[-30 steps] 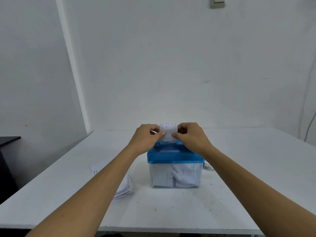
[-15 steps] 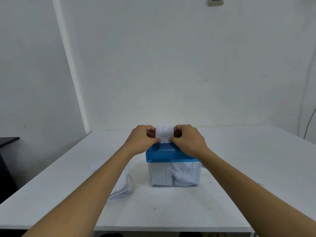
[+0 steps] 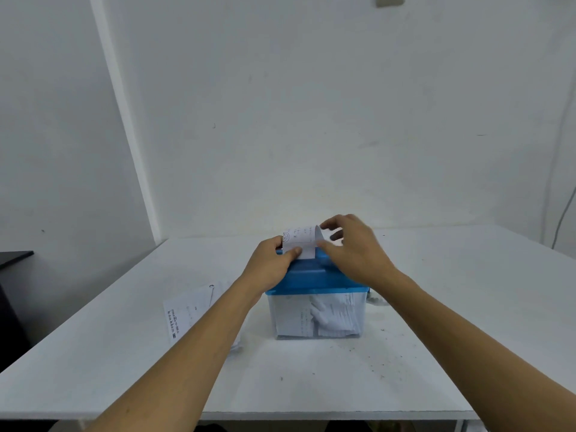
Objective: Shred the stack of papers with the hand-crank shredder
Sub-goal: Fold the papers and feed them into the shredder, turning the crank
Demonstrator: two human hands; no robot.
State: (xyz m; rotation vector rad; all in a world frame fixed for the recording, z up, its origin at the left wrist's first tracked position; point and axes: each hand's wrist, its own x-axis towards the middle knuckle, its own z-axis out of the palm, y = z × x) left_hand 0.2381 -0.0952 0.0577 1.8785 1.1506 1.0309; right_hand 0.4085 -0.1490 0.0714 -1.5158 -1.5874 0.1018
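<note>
Head view, single moment; hand-crank shredder [image 3: 314, 280] stands mid-table [image 3: 452, 322], blue lid on a clear bin [image 3: 318, 319], long axis running left to right across my line of sight, feed slot along that axis; one sheet [image 3: 300, 241] stands upright in the slot, lower edge down in the lid, printed face toward the person, top edge curling back and to the right; left hand [image 3: 274, 263] pinches the sheet's left edge between thumb and curled fingers; right hand [image 3: 355, 254] is loosely spread and holds nothing, fingertips just beside the sheet's right edge; whether its thumb touches the paper, cannot tell; crank not clearly visible, probably behind the right forearm. Progress, judged: bin already shows white paper through its wall, so some sheets are done; stack of papers [image 3: 190, 310] lies on the table left of the shredder, partly under the left forearm, count unreadable; this sheet is seated but not cranked through; remaining: crank it, then feed the rest of the stack.
</note>
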